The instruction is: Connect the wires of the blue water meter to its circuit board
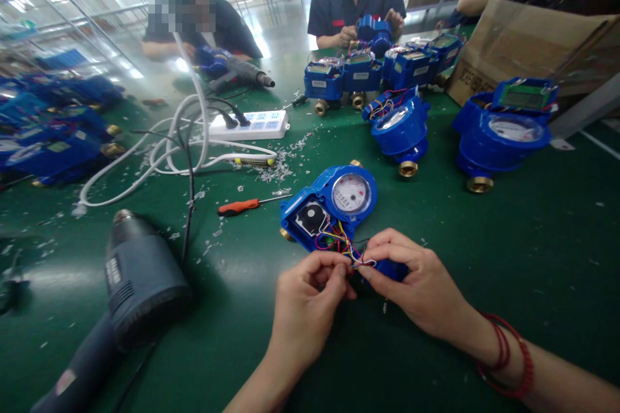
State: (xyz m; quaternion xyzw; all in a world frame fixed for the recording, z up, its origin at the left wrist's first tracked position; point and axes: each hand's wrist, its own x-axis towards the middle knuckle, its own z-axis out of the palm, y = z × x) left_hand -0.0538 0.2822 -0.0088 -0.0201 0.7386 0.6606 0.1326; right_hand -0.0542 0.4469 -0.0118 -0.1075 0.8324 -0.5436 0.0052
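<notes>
Between closed fingertips of the left hand (310, 297) and right hand (421, 287), thin multicoloured wires (347, 244) are pinched, the blue plastic round-dialled meter (325, 197) being set just beyond and leftward, slanted near-left to far-right, closer to the left hand.

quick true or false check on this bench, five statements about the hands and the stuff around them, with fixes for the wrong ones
1. The left hand and right hand both have fingers at the wires of the opened blue water meter. True.
2. The heat gun is in the left hand. False: the heat gun lies on the green table.
3. A red bracelet is on the right wrist. True.
4. The white power strip has nothing plugged in. False: black plugs are in it.
5. The screwdriver has an all-blue handle. False: its handle is orange and black.
</notes>
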